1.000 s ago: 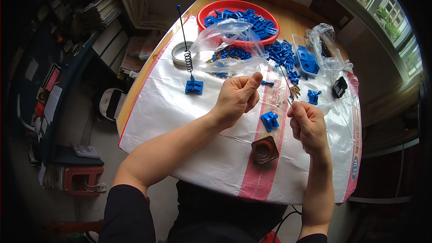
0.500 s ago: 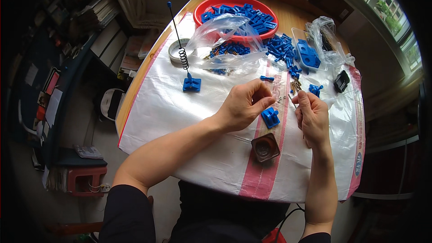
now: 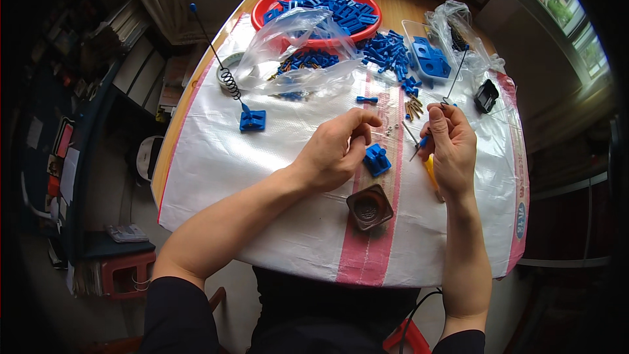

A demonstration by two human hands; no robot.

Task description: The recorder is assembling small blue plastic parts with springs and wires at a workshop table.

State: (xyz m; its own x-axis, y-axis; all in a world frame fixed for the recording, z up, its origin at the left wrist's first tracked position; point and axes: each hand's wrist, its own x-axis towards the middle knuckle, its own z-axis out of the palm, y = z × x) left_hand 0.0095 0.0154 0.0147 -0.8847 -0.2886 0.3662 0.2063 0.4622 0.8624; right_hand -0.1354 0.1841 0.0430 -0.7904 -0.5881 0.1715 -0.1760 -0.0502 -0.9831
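My right hand (image 3: 452, 141) is closed around a small blue plastic piece (image 3: 424, 140) with a thin metal rod (image 3: 410, 134) sticking out beside it. A black wire (image 3: 457, 72) with a blue tip rises behind these fingers; its lower end is hidden by the hand. Beneath the palm, a yellow handle-like thing (image 3: 432, 176) shows in part. My left hand (image 3: 334, 147) is curled in, thumb near the bent fingers; anything in it is too small or hidden. Right beside it stands a blue base (image 3: 377, 159), with a brown square cup (image 3: 369, 207) nearer to me.
A blue base (image 3: 252, 120) with a springy black wire stands at left. Farther back are a red basin (image 3: 262, 3) of blue parts, a plastic bag (image 3: 327, 59), loose blue pieces (image 3: 386, 52) and a clear box (image 3: 429, 59). Brass-coloured pins (image 3: 413, 107) lie near my right hand.
The view has shifted, so the table sits farther left and up. My right hand has turned; the blue piece, tipped wire and yellow thing now show there. My left thumb and forefinger have moved apart.
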